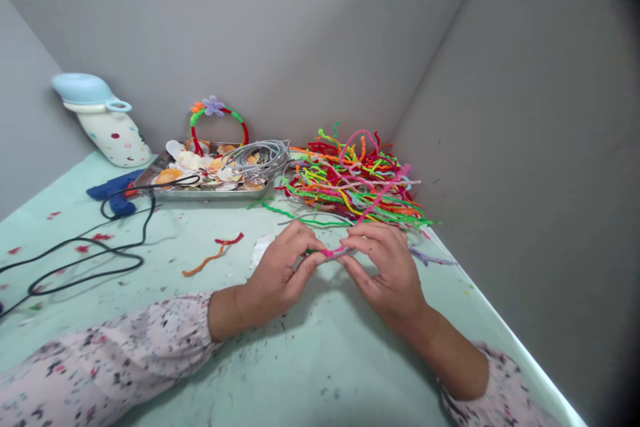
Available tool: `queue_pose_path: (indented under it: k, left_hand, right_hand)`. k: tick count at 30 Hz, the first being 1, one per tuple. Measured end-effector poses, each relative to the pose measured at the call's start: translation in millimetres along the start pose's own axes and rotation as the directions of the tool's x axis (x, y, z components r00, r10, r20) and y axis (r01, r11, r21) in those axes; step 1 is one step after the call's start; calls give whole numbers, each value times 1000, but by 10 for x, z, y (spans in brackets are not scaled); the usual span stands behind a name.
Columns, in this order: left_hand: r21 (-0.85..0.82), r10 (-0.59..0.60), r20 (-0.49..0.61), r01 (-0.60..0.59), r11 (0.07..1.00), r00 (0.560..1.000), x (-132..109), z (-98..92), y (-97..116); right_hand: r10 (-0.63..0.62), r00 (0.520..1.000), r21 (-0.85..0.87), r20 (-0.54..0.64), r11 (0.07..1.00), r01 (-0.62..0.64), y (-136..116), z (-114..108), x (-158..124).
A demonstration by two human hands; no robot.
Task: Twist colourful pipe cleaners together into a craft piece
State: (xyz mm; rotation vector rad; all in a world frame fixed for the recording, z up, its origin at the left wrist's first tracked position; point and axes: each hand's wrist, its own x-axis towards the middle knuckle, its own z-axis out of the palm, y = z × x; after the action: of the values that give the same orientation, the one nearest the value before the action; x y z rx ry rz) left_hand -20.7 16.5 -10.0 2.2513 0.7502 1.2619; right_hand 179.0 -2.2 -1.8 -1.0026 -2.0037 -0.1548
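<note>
Pinching: our left hand and right hand both have thumb and fingers closed on a pink stick.
Stick: between our hands, over the table, in front of the fuzzy pile.
Bottle: leaning; we can't make out its tiny prints.
Glue gun: we see it, blue, beside the tray.

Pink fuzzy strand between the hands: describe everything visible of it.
The pink strand looks like a soft, fuzzy pipe cleaner, brighter near the left hand and paler toward the right hand. A short, slightly curved stretch shows, seemingly raised off the pale green table, pinched in a grip at each side. A pink length rises behind the right hand toward the coloured pile; whether it belongs to this strand, I cannot tell.
</note>
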Motion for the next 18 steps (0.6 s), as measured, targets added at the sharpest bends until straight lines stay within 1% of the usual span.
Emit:
queue_pose_path:
  k: [2,7,14,16,18]
  left_hand:
    - [-27,-21,3,21,999,1000,-1,1,-1]
    - [-83,-76,47,80,993,996,-1,8,-1]
    - [-80,-155,45,158,984,987,0,35,48]
    - [-74,-184,51,187,980,982,7,32,66]
    - [-70,-221,32,223,972,975,19,23,75]
  right_hand:
    - [-24,999,-34,-28,999,23,24,14,-17]
    - [-86,996,-54,-34,995,84,29,17,-27]
    - [-134,991,-81,-20,988,132,33,31,-35]
    - [-130,991,-93,-37,988,126,15,29,-43]
    - [-128,989,-92,-81,989,120,-19,26,-54]
